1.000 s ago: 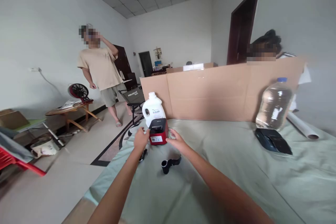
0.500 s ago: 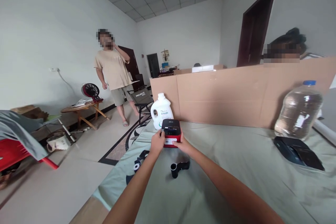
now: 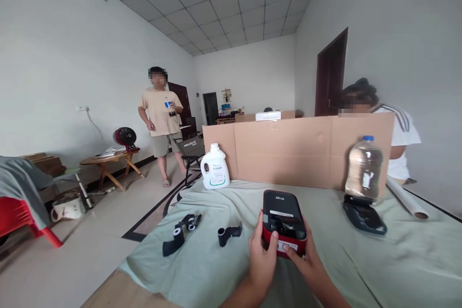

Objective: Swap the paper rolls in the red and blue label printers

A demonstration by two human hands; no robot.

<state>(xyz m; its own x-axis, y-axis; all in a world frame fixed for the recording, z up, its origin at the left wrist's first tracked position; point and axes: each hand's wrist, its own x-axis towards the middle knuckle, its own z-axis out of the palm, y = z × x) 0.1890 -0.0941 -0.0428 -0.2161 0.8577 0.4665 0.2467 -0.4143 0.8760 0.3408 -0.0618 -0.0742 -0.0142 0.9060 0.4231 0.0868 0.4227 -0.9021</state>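
Both hands hold a small box-shaped device (image 3: 284,214), black on top with red sides and a white label on its near face; it looks like a portable label printer. My left hand (image 3: 263,252) grips its left side, thumb at the near edge. On the right side, my right hand (image 3: 308,260) wraps round the lower corner, with its thumb on the white label. The device is tilted toward me above the green cloth (image 3: 202,274). To the left lie a black roll with a loose strip (image 3: 227,233) and several more black pieces (image 3: 176,238).
A white detergent jug (image 3: 215,168) stands at the back left, before an upright cardboard panel (image 3: 285,154). At the right are a large water bottle (image 3: 364,168), a black device (image 3: 365,214) and a white roll (image 3: 407,197). One person (image 3: 160,110) stands beyond; another (image 3: 397,130) is behind the panel.
My hands have brought the device nearer and to the right, away from the jug. The view has shifted, and the standing person's raised hand, now holding a bottle, has come down from the face.
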